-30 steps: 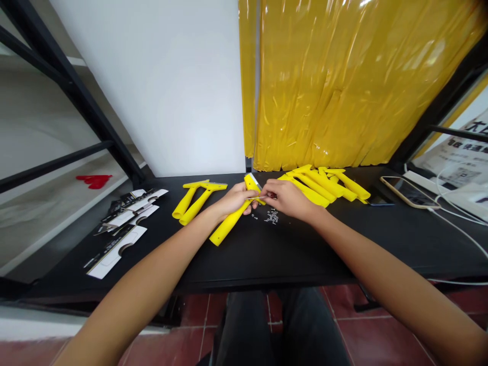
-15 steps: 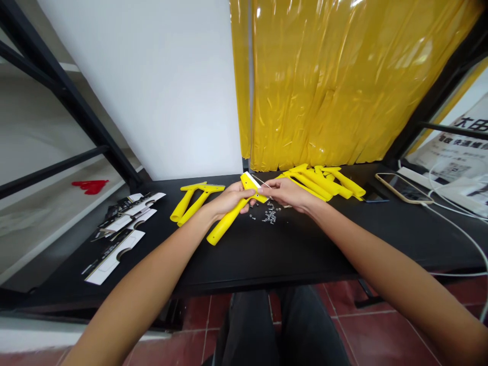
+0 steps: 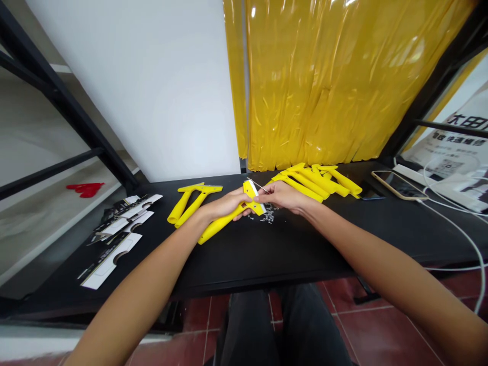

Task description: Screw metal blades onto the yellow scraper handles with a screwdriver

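Observation:
My left hand is closed around a yellow T-shaped scraper, its handle slanting down to the left. A pale strip runs along the edge of the scraper's head. My right hand pinches a thin metal rod, whose far end reaches across the upper part of the head. The right fingertips touch the head's right edge. Small loose screws lie on the black table beneath and beside the right hand. Two yellow scrapers lie to the left of my left hand.
More yellow scrapers are piled at the back right. Printed white-and-black cards lie on the left of the black table. A phone and white cables are at the right. Yellow plastic curtain hangs behind.
The scraper's head has turned clockwise in my left hand, and its handle end has moved slightly left. My right hand still pinches the rod close to the head. The view has shifted a little.

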Action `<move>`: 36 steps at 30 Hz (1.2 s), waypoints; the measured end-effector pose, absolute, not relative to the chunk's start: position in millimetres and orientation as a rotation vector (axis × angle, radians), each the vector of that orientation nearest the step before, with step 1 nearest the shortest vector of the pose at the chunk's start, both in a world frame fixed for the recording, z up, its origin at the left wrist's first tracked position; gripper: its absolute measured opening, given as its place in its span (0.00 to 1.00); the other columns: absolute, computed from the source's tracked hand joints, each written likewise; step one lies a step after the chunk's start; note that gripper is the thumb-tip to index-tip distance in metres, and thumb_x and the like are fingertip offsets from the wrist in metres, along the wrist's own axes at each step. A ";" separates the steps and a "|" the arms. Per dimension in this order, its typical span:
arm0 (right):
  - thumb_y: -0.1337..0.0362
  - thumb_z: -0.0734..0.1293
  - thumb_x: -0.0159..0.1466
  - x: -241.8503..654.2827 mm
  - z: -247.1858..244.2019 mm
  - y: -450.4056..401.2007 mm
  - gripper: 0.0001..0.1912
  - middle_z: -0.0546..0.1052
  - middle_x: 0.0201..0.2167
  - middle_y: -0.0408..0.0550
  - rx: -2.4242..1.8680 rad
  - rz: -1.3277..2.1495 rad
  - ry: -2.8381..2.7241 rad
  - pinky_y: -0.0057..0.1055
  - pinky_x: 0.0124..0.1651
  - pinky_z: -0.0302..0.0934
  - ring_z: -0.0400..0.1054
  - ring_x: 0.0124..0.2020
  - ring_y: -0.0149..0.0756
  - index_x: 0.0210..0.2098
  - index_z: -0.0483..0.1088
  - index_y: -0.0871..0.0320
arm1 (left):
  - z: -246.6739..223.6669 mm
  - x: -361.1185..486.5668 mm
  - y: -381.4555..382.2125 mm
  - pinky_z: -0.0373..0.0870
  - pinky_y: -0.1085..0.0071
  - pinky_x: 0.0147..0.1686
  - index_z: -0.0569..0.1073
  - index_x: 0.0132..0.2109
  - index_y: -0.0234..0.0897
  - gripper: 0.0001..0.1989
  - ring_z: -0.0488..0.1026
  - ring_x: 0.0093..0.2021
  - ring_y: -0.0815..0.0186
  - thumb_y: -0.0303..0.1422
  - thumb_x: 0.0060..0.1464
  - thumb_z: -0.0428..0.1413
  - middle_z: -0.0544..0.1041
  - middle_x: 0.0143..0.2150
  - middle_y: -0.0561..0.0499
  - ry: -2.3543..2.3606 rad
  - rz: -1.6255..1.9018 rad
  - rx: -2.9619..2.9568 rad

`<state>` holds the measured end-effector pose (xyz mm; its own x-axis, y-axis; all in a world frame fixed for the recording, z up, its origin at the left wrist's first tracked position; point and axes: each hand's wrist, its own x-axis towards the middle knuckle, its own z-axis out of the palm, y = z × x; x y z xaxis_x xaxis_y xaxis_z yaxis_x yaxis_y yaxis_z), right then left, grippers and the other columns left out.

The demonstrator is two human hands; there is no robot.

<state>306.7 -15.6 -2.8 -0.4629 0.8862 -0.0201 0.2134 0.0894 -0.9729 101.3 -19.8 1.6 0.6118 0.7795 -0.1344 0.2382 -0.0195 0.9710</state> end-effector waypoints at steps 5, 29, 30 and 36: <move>0.57 0.79 0.51 310.6 -5.7 -6.7 0.16 0.57 0.13 0.32 -1.125 1.455 -1.651 0.30 0.19 0.30 0.41 0.15 0.21 0.24 0.70 0.58 | 2.4 98.4 -19.7 0.69 0.67 0.31 0.69 0.50 0.38 0.12 0.74 0.38 0.60 0.37 0.61 0.51 0.76 0.41 0.44 1.157 0.698 1.988; 0.60 0.75 0.58 309.5 -7.7 -3.6 0.12 0.53 0.11 0.30 -1.050 1.568 -1.351 0.25 0.17 0.30 0.37 0.13 0.21 0.27 0.69 0.58 | -24.6 112.1 -34.7 0.73 0.60 0.41 0.70 0.65 0.34 0.23 0.78 0.45 0.53 0.31 0.67 0.44 0.75 0.60 0.33 1.448 0.739 2.949; 0.60 0.74 0.59 309.5 -7.8 -3.6 0.13 0.53 0.12 0.30 -1.034 1.581 -1.346 0.25 0.17 0.30 0.37 0.14 0.21 0.27 0.68 0.58 | -24.2 112.0 -34.1 0.72 0.60 0.41 0.71 0.64 0.34 0.23 0.78 0.45 0.53 0.31 0.67 0.44 0.75 0.59 0.33 1.445 0.741 2.946; 0.59 0.73 0.60 307.0 -8.7 -5.4 0.13 0.52 0.13 0.30 -1.041 1.568 -1.347 0.26 0.18 0.31 0.37 0.14 0.22 0.27 0.67 0.57 | -22.6 110.8 -31.7 0.71 0.58 0.41 0.73 0.62 0.31 0.22 0.77 0.43 0.53 0.31 0.67 0.45 0.76 0.58 0.31 1.382 0.775 2.860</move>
